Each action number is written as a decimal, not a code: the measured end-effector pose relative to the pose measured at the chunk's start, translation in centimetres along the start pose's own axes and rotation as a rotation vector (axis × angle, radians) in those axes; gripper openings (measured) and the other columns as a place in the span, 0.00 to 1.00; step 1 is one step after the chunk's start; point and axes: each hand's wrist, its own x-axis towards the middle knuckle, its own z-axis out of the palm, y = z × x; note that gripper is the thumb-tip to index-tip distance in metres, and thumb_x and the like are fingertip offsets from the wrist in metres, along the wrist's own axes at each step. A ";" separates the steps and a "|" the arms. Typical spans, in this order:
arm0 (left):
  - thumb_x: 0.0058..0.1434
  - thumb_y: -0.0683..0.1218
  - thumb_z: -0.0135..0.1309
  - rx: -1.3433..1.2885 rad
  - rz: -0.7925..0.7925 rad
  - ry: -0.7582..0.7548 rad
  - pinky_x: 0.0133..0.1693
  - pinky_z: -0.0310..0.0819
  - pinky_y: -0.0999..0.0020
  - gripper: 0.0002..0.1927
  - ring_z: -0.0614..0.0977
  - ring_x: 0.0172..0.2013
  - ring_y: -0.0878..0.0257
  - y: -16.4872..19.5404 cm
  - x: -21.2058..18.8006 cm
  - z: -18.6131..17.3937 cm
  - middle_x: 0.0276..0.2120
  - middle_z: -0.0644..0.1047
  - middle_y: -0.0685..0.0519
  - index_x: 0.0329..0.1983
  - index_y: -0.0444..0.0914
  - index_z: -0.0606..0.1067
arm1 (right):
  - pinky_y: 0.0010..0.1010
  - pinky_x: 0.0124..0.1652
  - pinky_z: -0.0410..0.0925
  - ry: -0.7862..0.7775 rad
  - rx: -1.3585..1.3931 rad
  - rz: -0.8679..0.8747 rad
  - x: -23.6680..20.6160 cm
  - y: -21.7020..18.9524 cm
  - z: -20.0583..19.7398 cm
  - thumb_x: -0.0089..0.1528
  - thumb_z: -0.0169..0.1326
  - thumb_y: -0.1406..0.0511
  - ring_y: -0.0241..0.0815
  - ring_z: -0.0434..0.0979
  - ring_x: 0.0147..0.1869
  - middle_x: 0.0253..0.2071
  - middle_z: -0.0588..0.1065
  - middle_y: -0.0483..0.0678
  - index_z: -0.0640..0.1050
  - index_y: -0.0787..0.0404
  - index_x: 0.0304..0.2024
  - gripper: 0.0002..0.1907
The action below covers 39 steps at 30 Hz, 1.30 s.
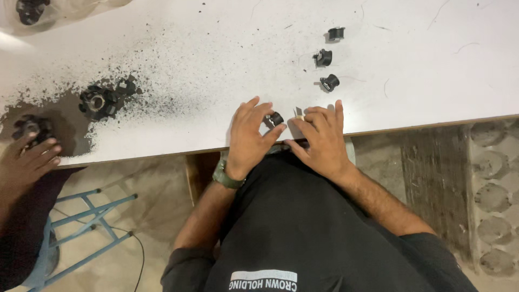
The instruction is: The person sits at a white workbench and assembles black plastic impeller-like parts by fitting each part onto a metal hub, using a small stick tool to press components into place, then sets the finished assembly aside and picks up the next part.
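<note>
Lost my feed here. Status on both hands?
Left hand pinching small black part at table edge. Right hand beside it holding a small blade. Nothing blocking.

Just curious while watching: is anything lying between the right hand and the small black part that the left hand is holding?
Nothing visible. The left hand pinches the black part, and the right hand sits right beside it with only a narrow strip of bare table between.

My one head-worn camera looks steeply down from above, close over my lap, facing the near edge of the white, dust-speckled flat tabletop [216,65], with my black shirt [303,227] filling the lower frame.
</note>
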 end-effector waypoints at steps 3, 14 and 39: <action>0.58 0.52 0.69 0.035 0.003 0.068 0.69 0.55 0.42 0.20 0.68 0.69 0.46 0.6 -1.4 1.3 0.60 0.76 0.45 0.48 0.40 0.78 | 0.69 0.70 0.40 -0.027 -0.029 -0.005 0.7 -0.3 0.7 0.53 0.68 0.63 0.56 0.66 0.64 0.47 0.70 0.52 0.80 0.62 0.52 0.26; 0.63 0.43 0.63 0.373 0.401 0.027 0.70 0.61 0.46 0.22 0.62 0.73 0.47 0.4 -2.3 -1.9 0.70 0.65 0.45 0.60 0.45 0.76 | 0.69 0.72 0.43 -0.002 -0.040 -0.018 1.0 -0.2 1.3 0.54 0.69 0.61 0.54 0.68 0.60 0.47 0.71 0.51 0.80 0.61 0.45 0.19; 0.58 0.38 0.64 0.036 0.145 0.237 0.65 0.65 0.50 0.10 0.73 0.64 0.50 0.2 -3.9 1.1 0.60 0.73 0.50 0.42 0.39 0.79 | 0.59 0.73 0.53 0.073 0.159 -0.115 -0.4 -0.4 1.4 0.55 0.64 0.75 0.51 0.77 0.57 0.41 0.76 0.49 0.74 0.61 0.44 0.17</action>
